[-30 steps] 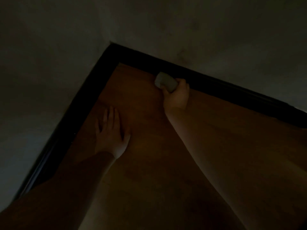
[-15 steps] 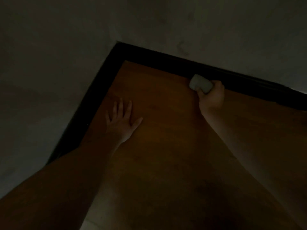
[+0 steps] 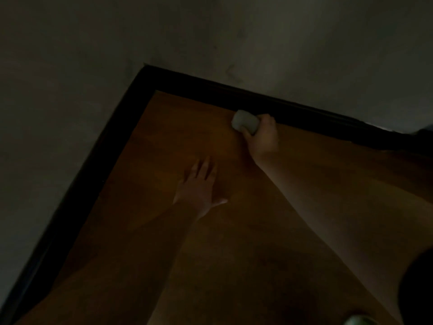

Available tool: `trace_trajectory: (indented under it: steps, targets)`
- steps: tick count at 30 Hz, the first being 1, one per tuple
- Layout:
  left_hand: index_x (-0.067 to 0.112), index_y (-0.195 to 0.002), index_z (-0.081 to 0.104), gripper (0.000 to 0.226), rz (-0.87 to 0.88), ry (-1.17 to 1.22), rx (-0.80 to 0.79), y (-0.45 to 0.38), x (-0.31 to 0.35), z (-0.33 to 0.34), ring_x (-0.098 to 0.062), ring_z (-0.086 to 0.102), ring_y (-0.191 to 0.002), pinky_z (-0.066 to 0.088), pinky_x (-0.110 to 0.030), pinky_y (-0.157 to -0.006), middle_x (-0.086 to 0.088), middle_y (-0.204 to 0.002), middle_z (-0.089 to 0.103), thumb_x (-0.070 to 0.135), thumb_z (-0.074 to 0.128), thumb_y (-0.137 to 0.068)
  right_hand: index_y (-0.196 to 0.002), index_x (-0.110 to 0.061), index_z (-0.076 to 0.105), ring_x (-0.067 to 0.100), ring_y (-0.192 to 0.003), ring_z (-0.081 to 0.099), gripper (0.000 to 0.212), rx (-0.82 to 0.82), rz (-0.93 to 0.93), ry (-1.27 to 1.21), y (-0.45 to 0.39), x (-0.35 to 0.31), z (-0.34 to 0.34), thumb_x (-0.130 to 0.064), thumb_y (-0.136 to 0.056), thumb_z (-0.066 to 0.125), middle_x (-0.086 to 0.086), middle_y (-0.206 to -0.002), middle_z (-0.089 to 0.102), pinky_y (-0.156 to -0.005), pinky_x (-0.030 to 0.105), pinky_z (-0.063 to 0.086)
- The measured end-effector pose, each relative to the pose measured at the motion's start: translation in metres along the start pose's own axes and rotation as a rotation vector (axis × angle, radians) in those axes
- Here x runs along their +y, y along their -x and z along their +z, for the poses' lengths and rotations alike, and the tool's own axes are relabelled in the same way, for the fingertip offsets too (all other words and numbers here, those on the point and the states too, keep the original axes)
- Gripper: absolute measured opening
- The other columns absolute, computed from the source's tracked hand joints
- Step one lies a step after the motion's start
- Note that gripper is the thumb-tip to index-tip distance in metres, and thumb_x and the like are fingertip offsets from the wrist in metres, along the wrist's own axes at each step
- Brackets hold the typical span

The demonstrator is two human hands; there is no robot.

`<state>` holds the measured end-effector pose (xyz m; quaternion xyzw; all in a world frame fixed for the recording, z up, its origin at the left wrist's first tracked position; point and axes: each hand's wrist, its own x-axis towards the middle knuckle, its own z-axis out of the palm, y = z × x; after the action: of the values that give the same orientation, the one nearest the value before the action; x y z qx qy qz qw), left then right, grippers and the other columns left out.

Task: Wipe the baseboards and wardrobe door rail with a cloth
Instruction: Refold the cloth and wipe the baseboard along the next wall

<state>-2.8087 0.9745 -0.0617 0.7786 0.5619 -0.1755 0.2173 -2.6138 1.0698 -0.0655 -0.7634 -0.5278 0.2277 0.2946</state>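
The scene is very dim. A black baseboard (image 3: 304, 113) runs along the far wall and meets a second black baseboard (image 3: 93, 165) at a corner, upper centre. My right hand (image 3: 263, 137) grips a small pale wadded cloth (image 3: 244, 121) and holds it against the foot of the far baseboard, a little right of the corner. My left hand (image 3: 199, 188) lies flat on the brown wooden floor (image 3: 234, 242), fingers straight and spread, pointing toward the corner. No wardrobe rail is visible.
Grey plastered walls (image 3: 281, 43) rise behind both baseboards. A dark shape (image 3: 417, 285) sits at the lower right edge and a pale object (image 3: 358, 321) peeks in at the bottom edge; both are too dark to identify.
My right hand with the cloth slid right along the far baseboard, then back left toward the corner. My left hand stays flat on the floor. The view has shifted.
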Motion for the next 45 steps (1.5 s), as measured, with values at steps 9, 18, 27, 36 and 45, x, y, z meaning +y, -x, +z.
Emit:
trace_trajectory:
  steps: [9,18,27,36,45]
  targets:
    - [0.024,-0.158,-0.011,0.108,-0.03,0.012,-0.067,-0.012,0.019,-0.016,-0.028,-0.013,-0.152,0.01,-0.058,-0.121,-0.001,-0.165,-0.02,0.069,0.056,-0.086,-0.121,-0.007,0.052,0.029,-0.116,0.05,0.038,0.092,0.057,0.112,-0.01,0.044,-0.048,-0.024,-0.091,0.068,0.015,-0.123,0.052,-0.097,0.037,0.043]
    - [0.027,-0.156,-0.018,0.126,0.046,-0.068,-0.056,-0.027,0.054,-0.002,-0.032,-0.02,-0.15,0.005,-0.068,-0.117,0.001,-0.163,-0.027,0.085,0.056,-0.071,-0.12,-0.005,0.053,0.032,-0.114,0.052,0.04,0.176,0.158,0.212,0.0,0.136,-0.142,-0.026,-0.091,0.069,0.018,-0.121,0.052,-0.093,0.039,0.046]
    - [0.028,-0.156,-0.017,0.126,0.036,-0.095,-0.043,-0.029,0.058,-0.007,-0.032,-0.016,-0.151,0.012,-0.067,-0.117,0.001,-0.163,-0.026,0.085,0.057,-0.071,-0.127,-0.002,0.047,0.035,-0.124,0.047,0.051,0.237,0.329,0.256,0.011,0.171,-0.192,-0.03,-0.091,0.068,0.021,-0.131,0.048,-0.102,0.042,0.041]
    - [0.029,-0.158,-0.005,0.097,0.108,-0.101,0.01,-0.027,0.078,-0.013,-0.021,-0.006,-0.153,0.009,-0.069,-0.115,0.003,-0.166,-0.011,0.081,0.034,-0.086,-0.127,-0.008,0.052,0.026,-0.118,0.055,0.053,0.142,0.213,0.016,0.033,0.119,-0.14,-0.033,-0.086,0.074,0.011,-0.128,0.056,-0.1,0.041,0.047]
    - [0.026,-0.158,-0.007,0.12,0.385,-0.146,-0.009,-0.033,0.134,0.011,-0.017,-0.013,-0.152,0.004,-0.053,-0.121,0.004,-0.165,-0.017,0.082,0.056,-0.074,-0.128,-0.014,0.058,0.027,-0.115,0.055,0.051,0.084,0.169,-0.027,0.018,0.104,-0.125,-0.033,-0.085,0.076,0.012,-0.126,0.056,-0.093,0.03,0.042]
